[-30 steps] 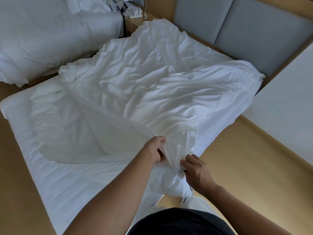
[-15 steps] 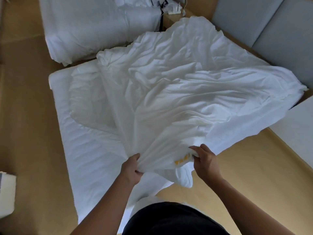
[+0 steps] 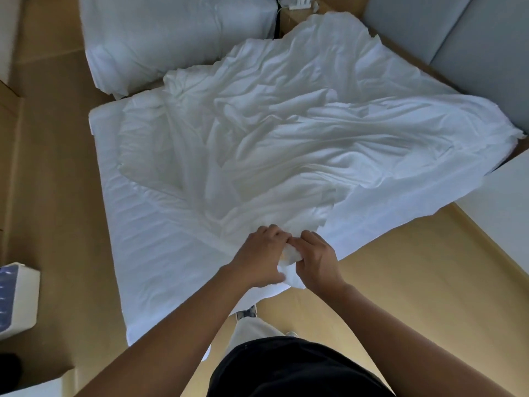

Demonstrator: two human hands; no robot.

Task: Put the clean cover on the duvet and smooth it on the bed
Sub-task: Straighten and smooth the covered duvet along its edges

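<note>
Left hand (image 3: 257, 253) and right hand (image 3: 318, 260) both pinch one bunched corner of the cover (image 3: 286, 124) at the bed (image 3: 148, 239) near edge. Looks light, limp and crease-prone; grip corners and seams, not mid-panel.

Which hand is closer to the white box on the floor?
Left. The left hand grips the duvet cover at its bunched corner, toward the white box; the right hand grips the same corner just past it, farther off.
</note>
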